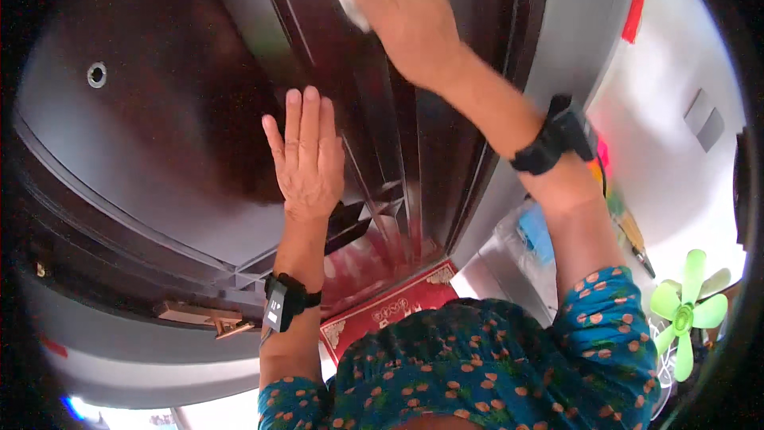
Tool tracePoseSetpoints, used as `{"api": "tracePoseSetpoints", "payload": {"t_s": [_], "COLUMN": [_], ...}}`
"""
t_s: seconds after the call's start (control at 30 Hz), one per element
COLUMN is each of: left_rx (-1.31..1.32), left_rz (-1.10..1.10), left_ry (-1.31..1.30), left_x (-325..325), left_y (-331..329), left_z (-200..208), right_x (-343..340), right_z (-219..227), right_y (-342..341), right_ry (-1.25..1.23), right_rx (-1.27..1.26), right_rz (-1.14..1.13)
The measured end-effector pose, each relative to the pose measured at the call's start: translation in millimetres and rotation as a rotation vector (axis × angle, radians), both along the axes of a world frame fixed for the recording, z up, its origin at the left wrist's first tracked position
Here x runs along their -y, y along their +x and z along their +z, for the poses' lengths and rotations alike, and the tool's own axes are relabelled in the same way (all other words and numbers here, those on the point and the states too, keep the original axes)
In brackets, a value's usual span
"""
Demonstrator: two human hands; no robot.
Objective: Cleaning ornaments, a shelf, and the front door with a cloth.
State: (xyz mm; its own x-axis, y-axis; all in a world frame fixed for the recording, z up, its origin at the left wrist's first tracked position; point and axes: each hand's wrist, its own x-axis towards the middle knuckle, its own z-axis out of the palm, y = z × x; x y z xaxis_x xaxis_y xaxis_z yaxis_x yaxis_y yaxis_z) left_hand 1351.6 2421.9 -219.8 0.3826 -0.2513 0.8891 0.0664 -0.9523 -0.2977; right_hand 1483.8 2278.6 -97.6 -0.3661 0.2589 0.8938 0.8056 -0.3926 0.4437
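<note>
A dark brown panelled door (183, 127) fills the view in front of me. My left hand (306, 155) lies flat against it with the fingers together and pointing up, holding nothing. Higher up, my right hand (402, 8) presses a white cloth (350, 4) against the door near the top of the picture; only a small part of the cloth shows under the palm. Both wrists carry black bands.
A round peephole (96, 74) sits in the door at upper left and a brass handle (199, 317) at lower left. A red doormat (390, 306) lies below. A red tassel (634, 4) hangs on the white wall at right, and a green fan (683, 310) stands lower right.
</note>
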Motion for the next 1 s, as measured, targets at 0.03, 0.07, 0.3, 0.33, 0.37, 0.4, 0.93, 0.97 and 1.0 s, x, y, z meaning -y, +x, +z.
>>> {"api": "tracePoseSetpoints", "payload": {"t_s": [0.03, 0.07, 0.3, 0.33, 0.37, 0.4, 0.93, 0.97, 1.0], "left_rx": [0.021, 0.041, 0.013, 0.006, 0.012, 0.016, 0.049, 0.060, 0.055], "left_rz": [0.026, 0.029, 0.061, 0.058, 0.068, 0.081, 0.132, 0.123, 0.120], "left_ry": [0.009, 0.013, -0.002, -0.005, -0.001, 0.003, 0.017, 0.022, 0.021], "left_x": [1, 4, -4, -1, 0, 1, 5, 7, 9], "left_y": [-6, -2, -3, -4, -4, -7, 0, 2, 4], "left_z": [5, 5, 1, 2, 3, 4, 4, 6, 7], "right_x": [-4, -5, -17, -10, -7, -4, 33, 36, 41], "right_z": [21, 31, -37, -61, -83, -101, -338, -351, -365], "right_y": [-9, -7, -4, -10, -14, -18, -56, -54, -51], "right_ry": [0.041, 0.035, 0.041, 0.041, 0.042, 0.039, -0.521, -0.521, -0.610], "right_rx": [0.009, -0.007, -0.097, -0.112, -0.128, -0.137, -0.778, -0.785, -0.854], "right_rz": [0.093, 0.082, 0.138, 0.043, -0.048, -0.045, 0.016, 0.015, 0.009]}}
